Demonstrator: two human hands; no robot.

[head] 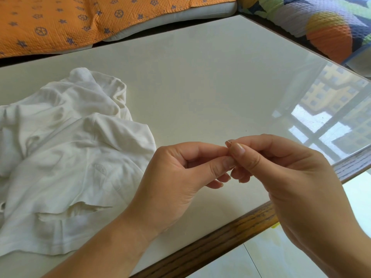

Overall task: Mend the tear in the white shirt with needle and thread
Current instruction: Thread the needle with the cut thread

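Well, head view only: a pale glossy counter fills most of the frame, w/ a dark wood edge along its near side. The white shirt lies crumpled on the counter's left part, hem toward the viewer. The tear gapes low in the fabric, just above the hem, w/ a ragged flap open. A faint loop of thread seems to lie on the shirt above the tear, but it's too fine to be sure.

Both hands hover over the counter's near middle, right of the shirt & apart from it, fingertips meeting.
- Right hand: thumb & forefinger pinch a tiny dark sliver, prob. the needle, only its tip showing. Other fingers curl under.
- Left hand: thumb & forefinger pressed together, touching the right's tips, other fingers curled. Can't tell what, if anything, sits btwn them.

Room:
- An orange quilted cover w/ small blue motifs lies over a pale cushion past the counter's far edge.
- A multicolour quilt is at top right.
- The counter's right part carries a reflection of a window grid & a yellow building.
- Pale tiled floor shows below the wood edge, bottom right.
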